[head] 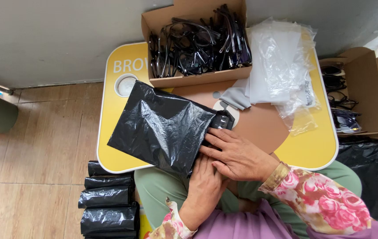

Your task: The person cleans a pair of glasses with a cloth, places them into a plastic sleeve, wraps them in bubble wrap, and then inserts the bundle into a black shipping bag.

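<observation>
Nearest to the person, the left hand point(204, 186) grips the lower edge of a black plastic bag point(162, 128), and the right hand point(237, 156) lies over it with flat fingers pressing the bag's open end, where a dark object point(221, 120) sticks out. The bag lies tilted on the yellow tabletop point(313, 148). Beyond stand a cardboard box of dark glasses point(198, 44) and clear plastic sleeves point(279, 62).

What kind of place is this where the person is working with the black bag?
Probably a small home workshop for packing eyewear. A cardboard box full of dark glasses sits on a low yellow table, clear plastic sleeves lie beside it, and filled black bags are stacked on the tiled floor.
</observation>
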